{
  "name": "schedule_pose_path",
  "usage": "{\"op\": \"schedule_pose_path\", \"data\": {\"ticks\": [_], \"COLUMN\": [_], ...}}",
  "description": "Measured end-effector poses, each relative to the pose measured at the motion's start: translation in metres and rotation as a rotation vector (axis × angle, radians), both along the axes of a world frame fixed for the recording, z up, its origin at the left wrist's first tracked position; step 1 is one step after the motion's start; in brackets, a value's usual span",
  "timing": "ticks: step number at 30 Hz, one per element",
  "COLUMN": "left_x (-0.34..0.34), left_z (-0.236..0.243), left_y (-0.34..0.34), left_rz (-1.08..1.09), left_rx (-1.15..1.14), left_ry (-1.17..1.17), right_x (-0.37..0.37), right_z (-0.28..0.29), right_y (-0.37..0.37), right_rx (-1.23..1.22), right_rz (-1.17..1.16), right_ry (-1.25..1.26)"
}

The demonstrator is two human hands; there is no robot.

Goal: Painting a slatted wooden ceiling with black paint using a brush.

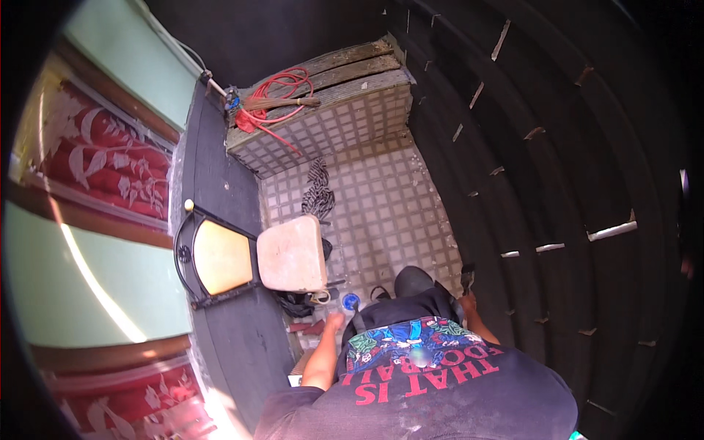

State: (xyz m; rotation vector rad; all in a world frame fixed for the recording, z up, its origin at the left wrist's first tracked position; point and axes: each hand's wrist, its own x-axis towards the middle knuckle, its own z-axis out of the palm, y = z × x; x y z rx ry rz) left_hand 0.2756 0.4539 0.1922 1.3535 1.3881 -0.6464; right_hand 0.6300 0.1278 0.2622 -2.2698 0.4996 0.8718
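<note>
My right hand [469,300] is closed around a dark paintbrush [468,277], held upright beside the dark wall [528,286] on my right. My left hand [335,323] is low on the other side, next to a small round blue container [350,301]. The fingers of that hand are too small and shadowed to show whether they grip the container or only rest near it. A chair with a pale pink seat [292,253] and a yellow backrest stands just ahead of my left hand, against the grey ledge.
A red hose [293,82] and a broom [279,103] lie on a tiled bench [330,125] at the far end. Striped cloth [317,192] is on the tiled floor [381,213]. Dark plastic [297,302] sits under the chair. Red-curtained windows [117,158] line the left wall.
</note>
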Motion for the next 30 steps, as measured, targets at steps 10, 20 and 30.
{"op": "schedule_pose_path", "data": {"ticks": [10,20,30], "left_x": [0.151,0.194,0.263], "left_z": [0.050,0.020,-0.020], "left_y": [0.182,0.257,0.442], "left_rz": [0.234,0.176,-0.347], "left_rx": [0.200,0.079,0.186], "left_ry": [-0.313,-0.327,-0.482], "right_x": [0.110,0.289,0.367], "right_z": [-0.027,0.040,0.132], "right_y": [0.157,0.346,0.482], "right_rx": [0.058,0.356,0.835], "right_rz": [0.142,-0.061,-0.503], "right_ry": [-0.348,-0.294,-0.445]}}
